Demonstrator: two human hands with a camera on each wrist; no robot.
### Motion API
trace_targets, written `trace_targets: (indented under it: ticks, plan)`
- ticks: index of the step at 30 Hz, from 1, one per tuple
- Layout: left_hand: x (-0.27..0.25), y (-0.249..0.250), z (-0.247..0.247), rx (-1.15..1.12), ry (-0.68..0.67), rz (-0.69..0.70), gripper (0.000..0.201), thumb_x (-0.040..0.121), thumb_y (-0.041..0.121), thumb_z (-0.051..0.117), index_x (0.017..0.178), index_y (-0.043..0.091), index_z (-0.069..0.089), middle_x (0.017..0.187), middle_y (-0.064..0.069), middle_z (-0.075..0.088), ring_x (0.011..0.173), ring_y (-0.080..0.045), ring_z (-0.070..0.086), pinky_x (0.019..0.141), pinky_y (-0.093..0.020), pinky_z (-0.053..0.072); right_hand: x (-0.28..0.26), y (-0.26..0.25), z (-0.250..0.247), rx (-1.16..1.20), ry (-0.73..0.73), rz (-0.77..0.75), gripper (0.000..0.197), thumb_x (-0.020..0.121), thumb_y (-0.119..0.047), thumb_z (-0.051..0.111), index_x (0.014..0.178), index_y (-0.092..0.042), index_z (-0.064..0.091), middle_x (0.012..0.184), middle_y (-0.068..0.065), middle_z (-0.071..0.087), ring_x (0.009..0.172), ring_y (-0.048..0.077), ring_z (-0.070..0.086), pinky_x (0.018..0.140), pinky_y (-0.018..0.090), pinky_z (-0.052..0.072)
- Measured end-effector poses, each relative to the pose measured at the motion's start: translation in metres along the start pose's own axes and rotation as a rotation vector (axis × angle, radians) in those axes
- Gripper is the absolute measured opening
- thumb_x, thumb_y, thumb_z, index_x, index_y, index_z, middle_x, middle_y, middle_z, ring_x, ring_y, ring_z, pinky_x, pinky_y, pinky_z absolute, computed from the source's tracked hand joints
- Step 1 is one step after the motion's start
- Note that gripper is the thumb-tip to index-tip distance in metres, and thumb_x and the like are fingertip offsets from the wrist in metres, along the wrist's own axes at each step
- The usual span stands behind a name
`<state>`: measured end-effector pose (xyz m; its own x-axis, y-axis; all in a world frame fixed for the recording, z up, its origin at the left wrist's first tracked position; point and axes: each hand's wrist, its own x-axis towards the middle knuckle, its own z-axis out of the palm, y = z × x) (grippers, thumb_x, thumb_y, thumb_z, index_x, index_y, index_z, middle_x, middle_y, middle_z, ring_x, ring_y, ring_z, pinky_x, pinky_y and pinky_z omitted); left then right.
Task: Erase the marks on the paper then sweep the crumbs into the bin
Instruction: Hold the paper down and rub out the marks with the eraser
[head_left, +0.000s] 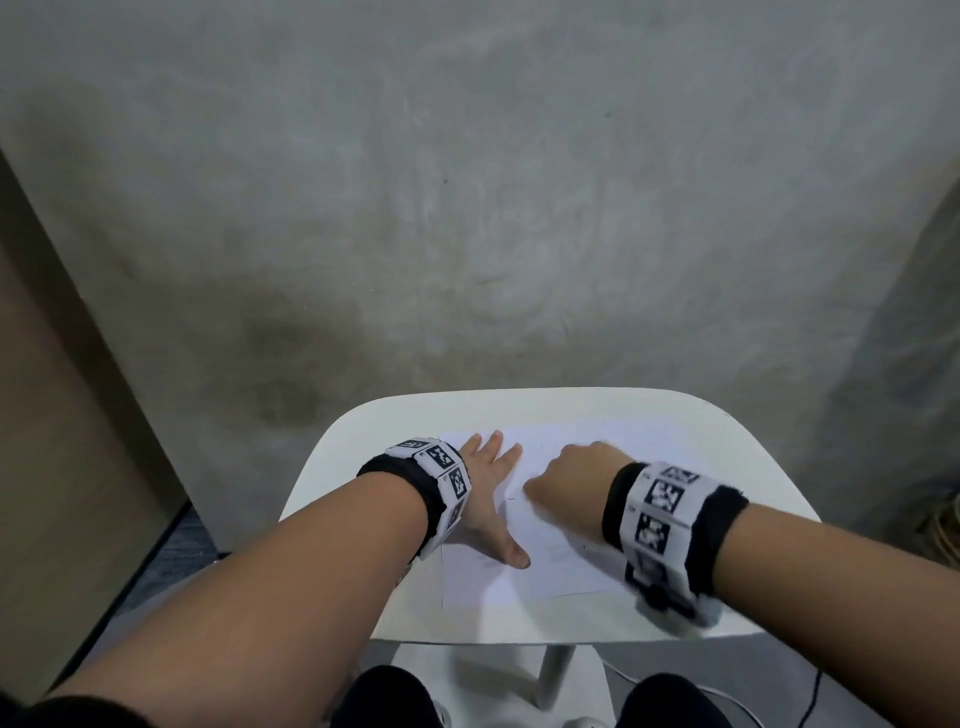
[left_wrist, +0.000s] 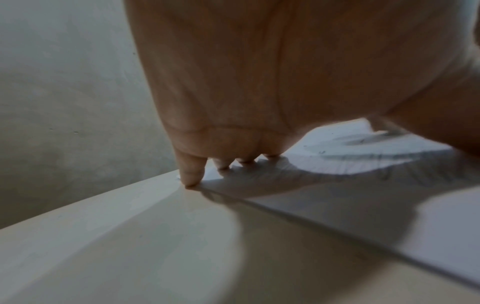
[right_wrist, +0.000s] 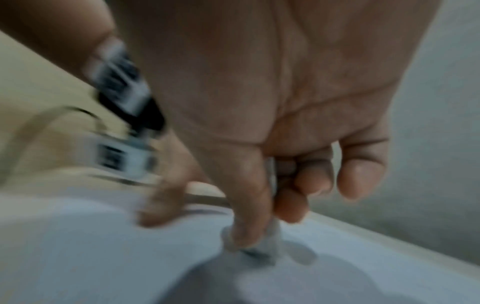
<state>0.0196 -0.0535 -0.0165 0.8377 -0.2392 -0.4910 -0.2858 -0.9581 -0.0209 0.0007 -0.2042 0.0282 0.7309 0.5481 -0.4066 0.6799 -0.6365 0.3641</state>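
The paper (head_left: 550, 525), a white rectangular sheet with faint pencil marks too small to read, lies flat on the white table (head_left: 727, 452), a smooth matt top with rounded corners. Behind the table stands a grey concrete wall (head_left: 467, 182), mottled and stained; this is the largest surface in view.

The left hand (head_left: 485, 499) lies on the left part of the sheet, its fingers straight and spread, the thumb stretched toward the person; in the left wrist view the fingertips (left_wrist: 192, 174) press down at the paper's far edge, the outermost one right where sheet meets tabletop.

The right hand (head_left: 571, 483) is bunched over the middle of the sheet. In the right wrist view, which is blurred, its thumb and forefinger pinch a small pale grey eraser (right_wrist: 262, 246) whose lower end touches the paper, while the other fingers curl inward.

Both wrists wear black bands carrying white blocks printed with black square code patterns; no letters on them can be read.
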Motion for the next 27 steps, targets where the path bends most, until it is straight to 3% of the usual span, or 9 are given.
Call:
trace_targets:
  ticks: [2,4,6,10,14,18,23,25,27]
  plan:
    - [0.001,0.002,-0.001,0.017,-0.002,-0.009,0.140,0.064,0.076,0.071,0.151,0.027,-0.027,0.159,0.000,-0.031,0.149,-0.025,-0.021,0.119,-0.056,0.002,-0.002,-0.015,0.004,0.081,-0.070,-0.102,0.021,0.091,-0.016,0.050,0.112,-0.020,0.055,0.099,0.002,0.065,0.091,0.024,0.060,0.069,0.028,0.043]
    - [0.001,0.001,0.000,-0.004,-0.010,-0.006,0.138,0.064,0.078,0.068,0.151,0.028,-0.026,0.159,0.002,-0.032,0.148,-0.024,-0.022,0.118,-0.056,0.001,0.002,0.005,0.005,0.149,-0.075,-0.012,0.020,0.092,-0.016,0.049,0.111,-0.020,0.054,0.097,-0.003,0.064,0.088,0.021,0.059,0.066,0.026,0.044]
    - [0.001,-0.001,0.000,-0.020,-0.009,-0.004,0.137,0.064,0.080,0.066,0.151,0.030,-0.026,0.158,0.003,-0.032,0.148,-0.023,-0.022,0.117,-0.056,0.000,-0.002,0.020,0.002,0.087,0.008,0.089,0.016,0.090,-0.017,0.051,0.105,-0.021,0.054,0.097,-0.001,0.065,0.089,0.023,0.061,0.075,0.033,0.051]
    - [0.001,0.003,-0.002,0.018,-0.009,-0.011,0.139,0.065,0.076,0.070,0.151,0.026,-0.026,0.159,-0.001,-0.031,0.148,-0.026,-0.022,0.118,-0.054,0.001,-0.009,-0.010,0.007,0.173,-0.042,-0.112,0.014,0.093,-0.017,0.050,0.105,-0.023,0.054,0.108,0.006,0.065,0.102,0.027,0.061,0.072,0.031,0.040]
    - [-0.003,0.002,-0.002,-0.024,-0.009,-0.003,0.134,0.067,0.077,0.067,0.152,0.028,-0.025,0.159,0.002,-0.031,0.148,-0.023,-0.022,0.118,-0.055,0.000,-0.002,0.020,0.007,0.100,0.041,0.087,0.008,0.091,-0.016,0.049,0.098,-0.019,0.048,0.091,0.000,0.063,0.089,0.024,0.061,0.074,0.034,0.049]
    - [-0.003,0.004,-0.002,0.010,0.001,-0.009,0.136,0.068,0.074,0.070,0.152,0.025,-0.026,0.159,-0.001,-0.031,0.148,-0.025,-0.022,0.119,-0.054,0.002,-0.004,-0.007,0.013,0.183,-0.013,-0.095,0.011,0.088,-0.017,0.056,0.088,-0.026,0.050,0.100,0.002,0.066,0.086,0.022,0.057,0.069,0.031,0.042]
    - [-0.005,0.003,0.000,-0.012,0.012,-0.003,0.134,0.068,0.077,0.067,0.152,0.027,-0.026,0.159,0.001,-0.030,0.148,-0.023,-0.022,0.119,-0.054,0.000,0.002,0.011,0.011,0.077,0.066,0.052,0.023,0.084,-0.013,0.059,0.102,-0.024,0.049,0.078,-0.005,0.056,0.084,0.023,0.060,0.069,0.032,0.050]
    - [-0.004,0.004,0.000,0.006,0.009,-0.013,0.135,0.067,0.076,0.067,0.151,0.027,-0.026,0.159,0.001,-0.030,0.148,-0.023,-0.022,0.120,-0.054,0.001,0.000,-0.008,0.010,0.058,0.015,-0.094,0.036,0.080,-0.010,0.066,0.108,-0.024,0.050,0.088,-0.004,0.061,0.089,0.023,0.060,0.068,0.031,0.047]
    - [-0.003,0.003,0.000,0.003,0.011,-0.003,0.135,0.067,0.077,0.067,0.151,0.027,-0.026,0.159,0.001,-0.030,0.148,-0.024,-0.022,0.119,-0.054,0.001,0.004,-0.001,0.008,0.101,-0.042,-0.045,0.028,0.085,-0.012,0.063,0.107,-0.024,0.050,0.099,-0.004,0.065,0.088,0.021,0.059,0.073,0.032,0.050]
